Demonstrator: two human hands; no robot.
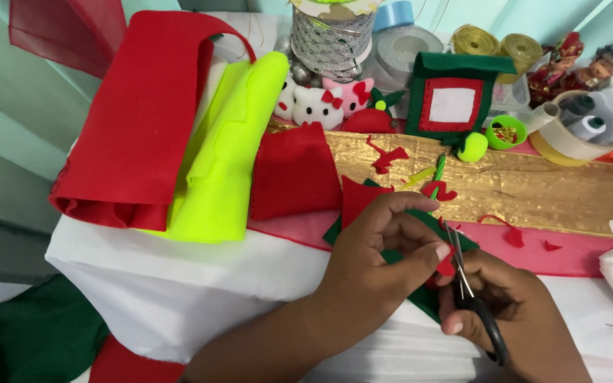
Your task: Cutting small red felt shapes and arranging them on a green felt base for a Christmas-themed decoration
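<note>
Low in the frame, right of centre, the left hand (377, 248) pinches a small red felt piece (447, 266) between thumb and fingertips, its fingers curled closed around it. Just to its right, the right hand (512, 312) grips black-handled scissors (471, 294), fingers closed through the loops, and the blades point up with the red piece between them. Under both hands lies a dark green felt sheet (420, 294), on the white cloth that covers the table (179, 291). Red scraps (514, 237) lie scattered on a pink strip and a gold band just above the hands. In the upper left, folded red felt (143, 113) lies beside neon yellow felt (232, 142). At upper centre stands a green felt frame (452, 99) with a white middle, and small plush cat figures (317, 103) sit to its left.
</note>
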